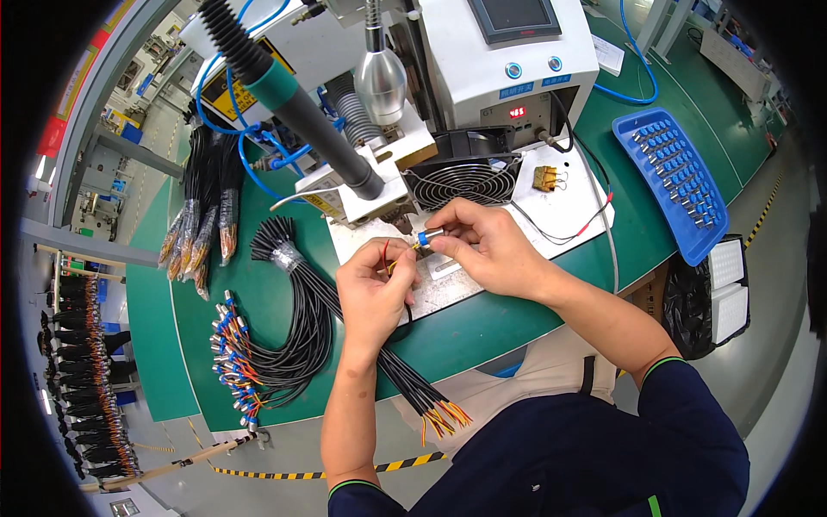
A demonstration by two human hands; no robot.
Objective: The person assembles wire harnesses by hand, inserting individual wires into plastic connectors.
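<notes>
Just in front of the machine's work plate, both my hands meet over a small connector. Between the thumb and fingers of my right hand point(489, 248) is a blue and silver metal connector point(428, 236). My left hand point(379, 280) pinches the end of a black cable point(405, 326), whose red and yellow wires point(389, 258) fan out by the fingertips. A yellow wire reaches toward the connector's back end; whether it is joined there I cannot tell. Below my left wrist, a bundle of black cables point(405, 372) ends in bare red, yellow and orange wires hanging over the table edge.
A white machine point(517, 73) with a red display stands behind, beside a black fan point(465, 183) and dark suction tube point(323, 129). Cables with connectors point(234, 362) lie left, more cable bundles point(200, 198) behind. A blue tray point(622, 129) of connectors sits right, near a brass sponge point(544, 178).
</notes>
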